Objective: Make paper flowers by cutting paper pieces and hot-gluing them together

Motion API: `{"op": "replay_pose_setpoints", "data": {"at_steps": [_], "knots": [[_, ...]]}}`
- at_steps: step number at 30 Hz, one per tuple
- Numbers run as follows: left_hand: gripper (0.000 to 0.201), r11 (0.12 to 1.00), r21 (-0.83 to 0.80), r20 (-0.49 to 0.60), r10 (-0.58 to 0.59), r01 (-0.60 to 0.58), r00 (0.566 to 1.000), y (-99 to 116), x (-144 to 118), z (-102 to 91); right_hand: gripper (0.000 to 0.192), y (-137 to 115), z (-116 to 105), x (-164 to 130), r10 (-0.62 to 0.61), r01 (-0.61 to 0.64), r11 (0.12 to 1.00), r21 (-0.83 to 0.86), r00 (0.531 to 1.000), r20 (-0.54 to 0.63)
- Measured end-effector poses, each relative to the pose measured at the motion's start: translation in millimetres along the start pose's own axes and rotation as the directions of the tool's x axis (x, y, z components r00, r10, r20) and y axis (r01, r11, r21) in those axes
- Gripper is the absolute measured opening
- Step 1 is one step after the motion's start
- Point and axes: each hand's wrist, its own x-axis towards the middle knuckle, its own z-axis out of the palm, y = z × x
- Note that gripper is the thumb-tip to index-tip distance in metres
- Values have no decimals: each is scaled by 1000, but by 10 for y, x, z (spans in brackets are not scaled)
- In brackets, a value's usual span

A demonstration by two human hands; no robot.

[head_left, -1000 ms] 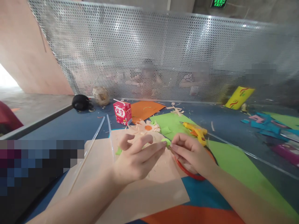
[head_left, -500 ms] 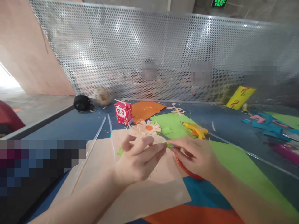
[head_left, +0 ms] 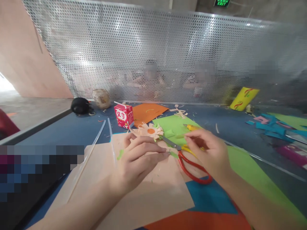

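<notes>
Fingertips of the left hand (head_left: 136,161) pinch a small green paper scrap (head_left: 173,154) beside the red-handled scissors (head_left: 189,161) lying on the beige sheet (head_left: 144,195), while the right hand (head_left: 211,153) pinches another green bit (head_left: 180,136) above them.

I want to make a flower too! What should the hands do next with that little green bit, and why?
Probably bring the green paper piece in the right hand over to the paper flower. The left hand hovers beside the flower, the red scissors lie unused on the table, and the flower already shows green near its edge.
</notes>
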Motion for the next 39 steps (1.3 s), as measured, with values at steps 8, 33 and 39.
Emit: {"op": "replay_pose_setpoints", "data": {"at_steps": [8,33,39], "knots": [[25,998,50,-52,45,-42,998,31,23,-68,11,-75,-33,-51,-195,195,981,-9,980,-25],[17,575,-561,153,-634,595,758,87,4,97,9,-130,-84,-47,52,-95,970,226,980,190],[12,573,-558,134,-652,600,746,97,25,94,6,-118,-65,-55,136,-207,943,261,954,267]]}}
